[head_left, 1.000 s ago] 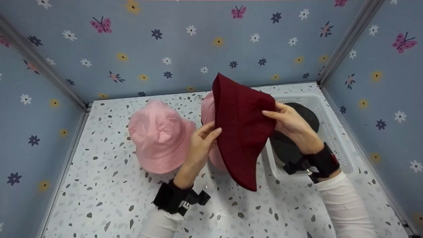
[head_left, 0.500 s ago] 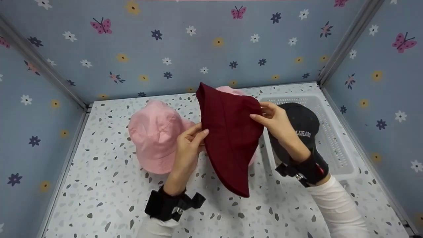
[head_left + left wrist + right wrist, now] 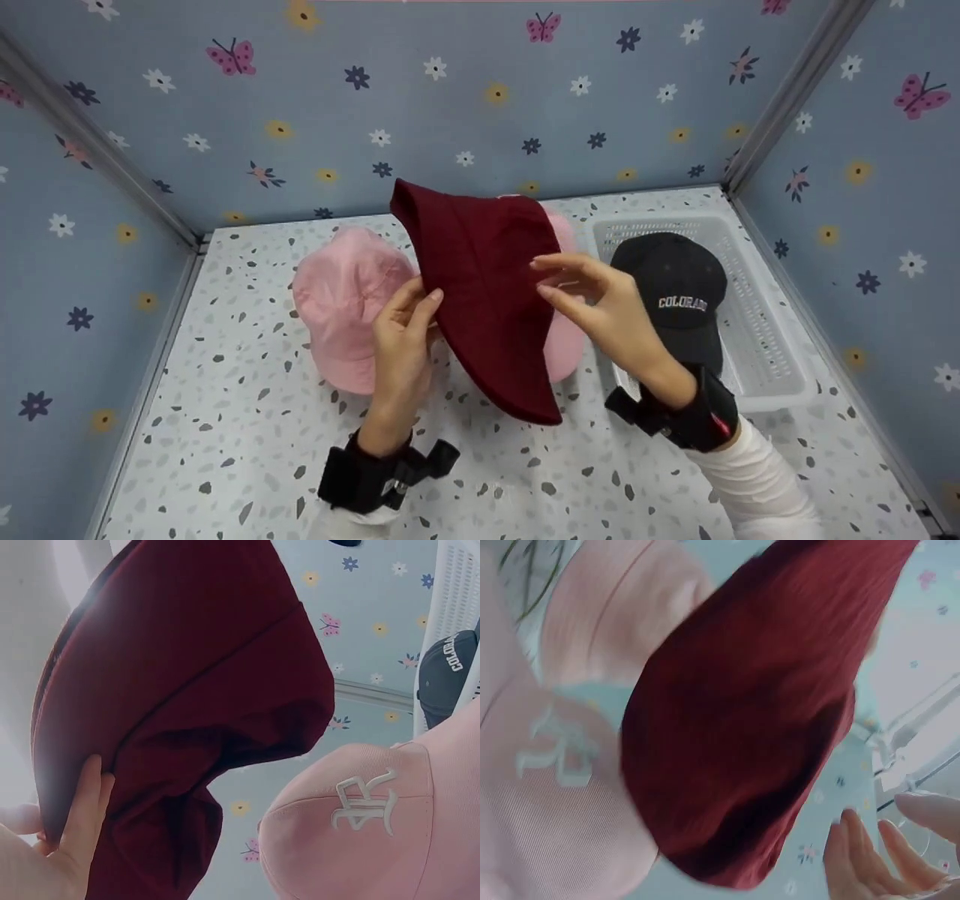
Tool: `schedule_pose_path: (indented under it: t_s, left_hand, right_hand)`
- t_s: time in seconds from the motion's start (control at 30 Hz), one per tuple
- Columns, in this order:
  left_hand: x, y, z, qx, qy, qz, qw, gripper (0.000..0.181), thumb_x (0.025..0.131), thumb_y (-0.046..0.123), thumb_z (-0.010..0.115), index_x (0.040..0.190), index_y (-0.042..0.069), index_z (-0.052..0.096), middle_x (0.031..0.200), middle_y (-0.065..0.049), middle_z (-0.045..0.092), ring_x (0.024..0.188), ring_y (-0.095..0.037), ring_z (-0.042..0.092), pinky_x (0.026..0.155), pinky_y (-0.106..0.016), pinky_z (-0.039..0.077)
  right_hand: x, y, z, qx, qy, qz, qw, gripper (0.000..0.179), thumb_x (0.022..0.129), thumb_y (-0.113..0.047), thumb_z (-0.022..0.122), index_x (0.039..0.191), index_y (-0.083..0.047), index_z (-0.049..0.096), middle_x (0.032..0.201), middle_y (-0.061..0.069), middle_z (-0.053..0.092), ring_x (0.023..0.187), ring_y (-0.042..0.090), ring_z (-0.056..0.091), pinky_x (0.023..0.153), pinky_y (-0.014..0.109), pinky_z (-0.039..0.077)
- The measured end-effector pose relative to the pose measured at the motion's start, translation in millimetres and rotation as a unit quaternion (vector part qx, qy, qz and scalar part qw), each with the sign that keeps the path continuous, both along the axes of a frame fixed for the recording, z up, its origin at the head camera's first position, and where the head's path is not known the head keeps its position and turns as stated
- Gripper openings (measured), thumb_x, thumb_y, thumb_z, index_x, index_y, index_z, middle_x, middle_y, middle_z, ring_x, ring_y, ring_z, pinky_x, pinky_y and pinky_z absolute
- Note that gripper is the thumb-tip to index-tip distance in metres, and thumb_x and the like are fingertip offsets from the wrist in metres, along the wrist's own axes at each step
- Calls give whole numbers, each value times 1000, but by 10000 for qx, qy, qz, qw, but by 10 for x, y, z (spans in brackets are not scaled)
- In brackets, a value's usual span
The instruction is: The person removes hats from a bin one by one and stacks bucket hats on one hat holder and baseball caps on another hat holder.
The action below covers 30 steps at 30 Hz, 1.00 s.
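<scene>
A dark red bucket hat (image 3: pixel 487 292) hangs above the table on its side, its brim toward the left. My left hand (image 3: pixel 401 337) pinches the brim edge between thumb and fingers; the left wrist view shows the fingers (image 3: pixel 82 810) lying against the fabric. My right hand (image 3: pixel 600 307) is beside the crown with thumb and fingers spread. In the right wrist view its fingers (image 3: pixel 855 851) stand apart from the hat, with nothing between them. Behind the red hat is a pink baseball cap (image 3: pixel 360 817) with a white embroidered letter, partly hidden in the head view.
A pink bucket hat (image 3: pixel 341 307) lies on the left of the speckled table (image 3: pixel 225 450). At the right a white perforated basket (image 3: pixel 772 360) holds a black cap (image 3: pixel 667 270) lettered COLORADO. Flower-patterned panels (image 3: pixel 450 97) enclose the back and sides.
The red hat has moved left with my left hand. My right hand has let go of the crown and its fingers have spread. More of the black cap and the pink cap shows.
</scene>
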State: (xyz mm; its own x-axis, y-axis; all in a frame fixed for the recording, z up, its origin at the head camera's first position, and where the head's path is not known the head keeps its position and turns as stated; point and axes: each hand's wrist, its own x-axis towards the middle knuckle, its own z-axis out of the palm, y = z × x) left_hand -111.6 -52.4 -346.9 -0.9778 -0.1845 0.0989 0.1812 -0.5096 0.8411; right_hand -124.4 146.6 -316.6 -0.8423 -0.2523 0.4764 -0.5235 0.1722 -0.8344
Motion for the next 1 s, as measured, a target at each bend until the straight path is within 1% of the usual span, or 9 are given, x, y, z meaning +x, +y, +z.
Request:
schedule_pose_path:
  t_s: [0.07,0.17,0.27,0.37,0.47,0.57,0.7,0.87,1.0]
  left_hand:
    - [1,-4,1,41,54,-11,10000,19,84,-7,48,100,-6,57,81,-7,62,64,-13,59,55,-24,51]
    - [4,-9,1,130,127,-75,9998,19,84,-7,48,101,-5,58,84,-7,63,64,-13,60,55,-24,51]
    - [5,-9,-13,230,226,-191,9993,21,84,-7,48,102,-3,59,88,-7,63,68,-14,61,57,-25,52]
    - [9,-5,-34,300,350,-335,9984,24,83,-7,50,102,3,61,92,-6,64,73,-14,61,59,-25,52]
    - [11,-4,-71,314,538,-571,9964,23,83,-3,55,102,8,63,95,-4,64,77,-13,61,61,-24,52]
    - [12,7,-114,263,774,-794,9935,21,83,5,60,102,13,64,96,-2,64,77,-12,61,59,-22,51]
    - [-3,34,-161,102,968,-870,9914,19,82,9,62,100,16,66,95,-2,65,77,-11,61,59,-21,51]
    - [-24,66,-194,21,734,-845,9937,22,81,0,60,97,14,66,91,-4,65,77,-14,62,62,-25,52]
    - [-31,78,-207,-78,509,-869,9949,27,79,-8,58,94,13,66,86,-4,64,74,-13,61,61,-25,52]
  right_hand:
    - [44,-67,3,88,-126,442,9989,30,80,1,61,110,1,58,106,12,60,88,19,60,74,28,50]
    - [67,-163,-15,307,-99,791,9963,33,81,-1,60,114,2,55,112,12,57,92,21,58,75,29,50]
    - [68,-233,-41,436,-47,799,9958,36,81,-3,61,116,1,54,116,11,55,96,19,57,77,31,50]
    - [78,-270,-62,398,-93,772,9962,37,80,-3,63,116,2,54,117,11,55,96,20,57,78,35,49]
    - [88,-290,-81,220,-292,784,9963,39,79,-4,64,115,3,54,115,12,56,95,21,58,79,37,49]
    - [88,-309,-99,0,-538,817,9952,42,77,-4,66,116,4,53,114,15,56,94,23,58,78,36,49]
    - [67,-330,-128,-264,-836,835,9926,45,77,-4,67,118,4,51,114,16,56,94,24,59,79,38,49]
    - [46,-321,-154,-373,-1243,780,9885,43,79,-6,65,118,5,49,112,18,56,95,23,60,81,35,48]
    - [17,-302,-171,-602,-1879,825,9769,40,81,-7,63,114,6,47,110,18,55,96,23,59,77,33,50]
